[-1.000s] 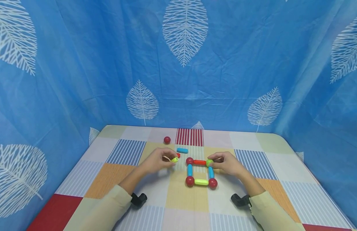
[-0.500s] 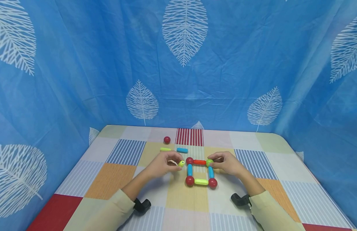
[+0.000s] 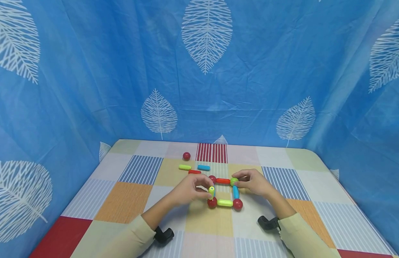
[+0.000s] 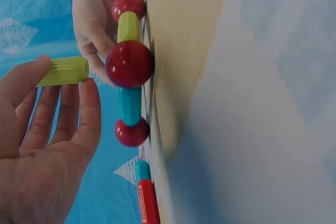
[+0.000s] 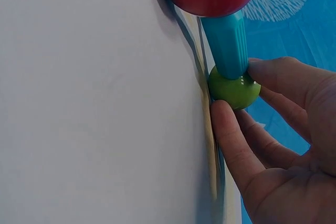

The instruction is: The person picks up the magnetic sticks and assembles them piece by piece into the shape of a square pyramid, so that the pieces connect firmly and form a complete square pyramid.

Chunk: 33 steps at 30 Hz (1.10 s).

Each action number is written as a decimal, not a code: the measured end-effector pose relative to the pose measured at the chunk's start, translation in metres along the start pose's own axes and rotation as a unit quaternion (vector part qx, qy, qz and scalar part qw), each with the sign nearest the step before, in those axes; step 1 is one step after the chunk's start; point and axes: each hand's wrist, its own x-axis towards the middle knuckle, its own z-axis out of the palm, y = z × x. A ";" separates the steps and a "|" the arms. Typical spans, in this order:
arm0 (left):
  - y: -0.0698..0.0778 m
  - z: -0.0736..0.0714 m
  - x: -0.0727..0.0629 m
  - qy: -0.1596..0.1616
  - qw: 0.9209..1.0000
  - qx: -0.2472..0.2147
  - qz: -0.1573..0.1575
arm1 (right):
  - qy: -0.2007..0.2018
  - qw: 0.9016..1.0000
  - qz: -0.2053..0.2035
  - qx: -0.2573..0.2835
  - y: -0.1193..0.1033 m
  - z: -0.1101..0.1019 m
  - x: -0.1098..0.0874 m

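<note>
A square frame of toy rods and balls lies flat on the table. Its corners are three red balls (image 3: 238,204) and one green ball (image 3: 234,181); its sides are a red rod (image 3: 223,181), a yellow-green rod (image 3: 225,203) and two blue rods (image 3: 236,192). My left hand (image 3: 193,189) pinches another yellow-green rod (image 4: 67,71), held upright over the near left red ball (image 4: 130,64). In the left wrist view a gap shows between rod and ball. At the far right corner my right hand (image 3: 253,182) grips the green ball (image 5: 234,91) between thumb and fingers.
Behind the frame lie a loose yellow-green rod (image 3: 184,167), a blue rod (image 3: 203,167) and a red rod (image 3: 194,172). Farther back sits a loose red ball (image 3: 186,156). A blue leaf-print curtain (image 3: 238,89) stands behind the checkered tablecloth (image 3: 167,247).
My left hand has moved right and nearer with its rod, from beside the frame to over the near left ball, and the rod has turned upright. The right hand stays put.
</note>
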 end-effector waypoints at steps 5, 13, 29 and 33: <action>0.000 0.006 0.001 -0.010 1.000 0.004 -0.004 | 0.000 1.000 0.002 0.000 0.000 0.000 0.000; -0.001 0.008 0.003 -0.009 1.000 0.015 -0.010 | -0.001 1.000 0.001 0.004 0.000 0.000 0.000; -0.001 0.004 0.006 -0.028 0.999 0.030 -0.020 | 0.004 1.000 0.022 0.011 -0.002 0.001 -0.004; -0.004 -0.004 0.013 -0.040 0.996 0.073 -0.021 | -0.010 0.999 0.024 0.045 -0.007 0.002 -0.014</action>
